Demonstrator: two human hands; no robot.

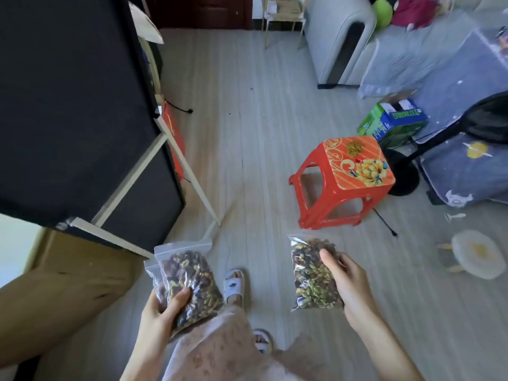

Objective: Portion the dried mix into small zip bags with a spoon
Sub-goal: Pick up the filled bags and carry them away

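My left hand (162,309) grips two clear zip bags (189,279) stacked together, both filled with a dark dried mix of nuts and fruit. My right hand (349,281) holds a third filled zip bag (310,276) by its right side, thumb across the front. All the bags hang in the air above the floor, in front of my legs. No spoon is in view.
A black-covered table (68,111) with white folding legs stands at the left. A red plastic stool (346,180) stands on the floor ahead right, near a green and blue carton (393,122) and a fan base (404,174). A round white stool (478,257) is far right.
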